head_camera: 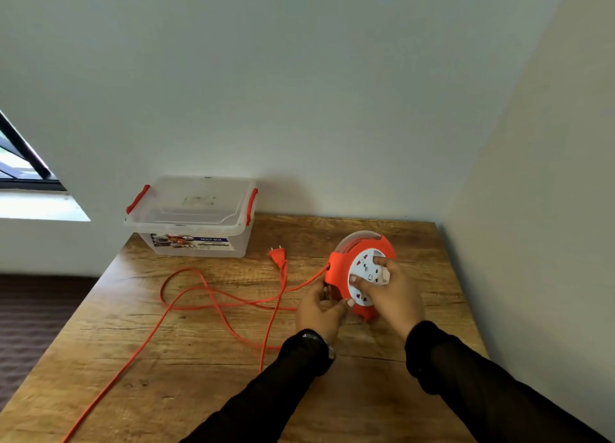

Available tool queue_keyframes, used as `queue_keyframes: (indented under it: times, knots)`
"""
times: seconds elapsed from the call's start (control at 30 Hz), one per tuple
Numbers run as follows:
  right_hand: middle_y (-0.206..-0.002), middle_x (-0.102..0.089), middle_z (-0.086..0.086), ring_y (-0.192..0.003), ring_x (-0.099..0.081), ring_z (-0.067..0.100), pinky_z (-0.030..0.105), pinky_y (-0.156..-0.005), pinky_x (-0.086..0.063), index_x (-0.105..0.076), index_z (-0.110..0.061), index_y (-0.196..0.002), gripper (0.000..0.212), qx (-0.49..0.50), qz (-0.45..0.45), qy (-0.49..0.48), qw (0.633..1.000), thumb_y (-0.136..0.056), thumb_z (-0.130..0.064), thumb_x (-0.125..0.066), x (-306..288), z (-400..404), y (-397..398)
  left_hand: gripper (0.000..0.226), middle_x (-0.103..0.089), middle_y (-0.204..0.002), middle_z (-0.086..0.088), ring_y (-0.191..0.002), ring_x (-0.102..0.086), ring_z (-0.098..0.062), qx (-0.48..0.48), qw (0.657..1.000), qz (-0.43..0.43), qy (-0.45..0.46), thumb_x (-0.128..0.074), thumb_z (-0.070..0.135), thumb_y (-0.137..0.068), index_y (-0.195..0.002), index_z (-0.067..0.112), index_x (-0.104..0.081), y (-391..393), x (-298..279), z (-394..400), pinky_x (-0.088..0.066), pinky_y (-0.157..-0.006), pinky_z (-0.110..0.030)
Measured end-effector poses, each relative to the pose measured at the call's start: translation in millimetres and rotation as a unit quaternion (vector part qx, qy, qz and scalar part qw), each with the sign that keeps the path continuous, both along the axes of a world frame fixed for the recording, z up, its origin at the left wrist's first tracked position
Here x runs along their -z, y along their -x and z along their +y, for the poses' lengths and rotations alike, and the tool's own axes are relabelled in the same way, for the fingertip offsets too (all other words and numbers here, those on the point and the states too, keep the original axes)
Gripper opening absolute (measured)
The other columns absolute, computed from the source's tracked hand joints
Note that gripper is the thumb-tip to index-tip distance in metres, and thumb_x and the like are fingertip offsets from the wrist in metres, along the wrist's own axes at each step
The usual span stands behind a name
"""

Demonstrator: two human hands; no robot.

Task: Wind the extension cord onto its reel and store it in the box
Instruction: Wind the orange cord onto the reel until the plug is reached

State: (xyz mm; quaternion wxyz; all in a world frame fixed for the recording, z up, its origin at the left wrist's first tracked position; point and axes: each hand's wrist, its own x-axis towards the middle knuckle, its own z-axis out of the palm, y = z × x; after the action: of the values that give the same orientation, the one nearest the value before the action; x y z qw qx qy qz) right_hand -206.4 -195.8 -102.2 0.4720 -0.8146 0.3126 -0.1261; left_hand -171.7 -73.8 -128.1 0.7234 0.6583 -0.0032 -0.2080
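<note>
Here, on a wooden table (199,359) in a white-walled corner (441,209), left hand (319,309) and right hand (391,294) clasp the reel (337,266) with curled fingers.

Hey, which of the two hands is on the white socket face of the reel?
The right hand, fingers over the white face of the reel; the left hand only holds its orange rim from the side.

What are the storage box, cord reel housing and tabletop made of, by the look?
The storage box: clear plastic, likely; the wall shows through it, red clip latches.
The cord reel housing: orange moulded plastic, smooth, low sheen; white socket face.
The tabletop: wood or wood-look laminate; grain and knots show, cannot tell which.
</note>
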Motion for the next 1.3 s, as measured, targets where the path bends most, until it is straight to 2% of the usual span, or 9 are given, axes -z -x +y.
queue_keyframes:
  times: [0.17, 0.27, 0.33, 0.53, 0.63, 0.73, 0.87, 1.1, 1.3]
  knots:
    - [-0.125, -0.060, 0.009, -0.103, -0.063, 0.024, 0.026, -0.067, -0.051, -0.052, -0.018, -0.125, 0.065, 0.079, -0.023, -0.238, 0.968, -0.071, -0.036, -0.081, -9, 4, -2, 0.038, -0.062, -0.079, 0.009, -0.067, -0.061, -0.012, 0.005, 0.999, -0.033, -0.023, -0.072, -0.002, -0.076, -0.111, 0.009, -0.062, 3, -1, 1, -0.052, -0.054, -0.023]
    - [-0.102, -0.070, 0.011, -0.064, -0.068, 0.015, 0.022, -0.047, -0.044, -0.055, -0.012, -0.120, 0.056, 0.100, 0.004, -0.342, 0.934, -0.075, -0.036, -0.078, -17, 3, -4, 0.040, -0.064, -0.086, 0.009, -0.076, -0.063, -0.011, 0.000, 0.997, -0.066, -0.045, -0.073, 0.002, -0.075, -0.107, 0.024, -0.062, 6, 0, 1, -0.057, -0.066, -0.031]
    - [-0.082, -0.071, 0.011, -0.035, -0.050, 0.008, 0.017, -0.034, -0.034, -0.060, -0.011, -0.109, 0.046, 0.111, 0.034, -0.376, 0.919, -0.077, -0.042, -0.074, -17, 1, -5, 0.043, -0.064, -0.094, 0.004, -0.085, -0.063, -0.017, 0.005, 0.995, -0.079, -0.064, -0.073, 0.005, -0.076, -0.106, 0.032, -0.060, 7, 0, 0, -0.058, -0.077, -0.042]
    - [-0.082, -0.074, 0.016, -0.034, -0.037, 0.009, 0.017, -0.034, -0.026, -0.058, -0.014, -0.102, 0.042, 0.059, 0.089, -0.364, 0.925, -0.082, -0.050, -0.066, -20, -9, -2, 0.036, -0.061, -0.090, -0.001, -0.081, -0.060, -0.023, 0.027, 0.986, -0.131, -0.095, -0.072, 0.006, -0.076, -0.098, 0.032, -0.060, 2, 2, 0, -0.054, -0.071, -0.033]
    - [-0.080, -0.075, 0.010, -0.041, -0.046, 0.009, 0.019, -0.037, -0.031, -0.061, -0.011, -0.103, 0.035, -0.028, 0.103, -0.241, 0.965, -0.084, -0.041, -0.066, -28, -16, 6, 0.040, -0.056, -0.076, 0.003, -0.068, -0.054, -0.015, 0.056, 0.991, -0.103, -0.071, -0.072, -0.002, -0.074, -0.093, 0.031, -0.058, -11, -3, 10, -0.051, -0.065, -0.030]
    - [-0.084, -0.066, -0.004, -0.069, -0.058, 0.011, 0.020, -0.052, -0.038, -0.060, -0.017, -0.093, 0.020, -0.099, 0.098, 0.133, 0.981, -0.083, -0.032, -0.068, -32, -19, 18, 0.057, -0.058, -0.088, -0.006, -0.065, -0.056, -0.017, 0.088, 0.993, -0.050, -0.061, -0.072, -0.008, -0.072, -0.116, 0.019, -0.048, -37, -12, 24, -0.053, -0.059, -0.033]
    - [-0.132, -0.052, 0.006, -0.104, -0.058, 0.023, 0.029, -0.074, -0.050, -0.051, -0.024, -0.128, 0.042, -0.305, 0.071, 0.479, 0.820, -0.086, -0.019, -0.059, -33, -16, 25, 0.057, -0.064, -0.102, -0.012, -0.053, -0.065, -0.020, 0.140, 0.984, -0.010, -0.110, -0.075, -0.004, -0.072, -0.119, 0.007, -0.044, -67, -27, 36, -0.054, -0.045, -0.030]
    - [-0.143, -0.032, 0.022, -0.132, -0.033, 0.038, 0.045, -0.096, -0.042, -0.002, -0.046, -0.146, 0.079, -0.447, 0.135, 0.550, 0.693, -0.093, -0.019, -0.054, -17, -18, 13, 0.048, -0.067, -0.094, 0.003, -0.071, -0.065, -0.016, 0.292, 0.919, -0.085, -0.249, -0.074, 0.011, -0.076, -0.121, 0.019, -0.058, -89, -44, 37, -0.057, -0.059, -0.028]
    - [-0.115, -0.056, 0.019, -0.106, -0.050, 0.037, 0.054, -0.107, -0.032, -0.012, -0.038, -0.145, 0.074, -0.439, 0.124, 0.651, 0.608, -0.090, -0.033, -0.061, -13, -19, -2, 0.056, -0.064, -0.099, 0.005, -0.074, -0.064, -0.015, 0.289, 0.917, -0.088, -0.260, -0.073, 0.012, -0.078, -0.129, 0.018, -0.052, -85, -49, 28, -0.054, -0.056, -0.025]
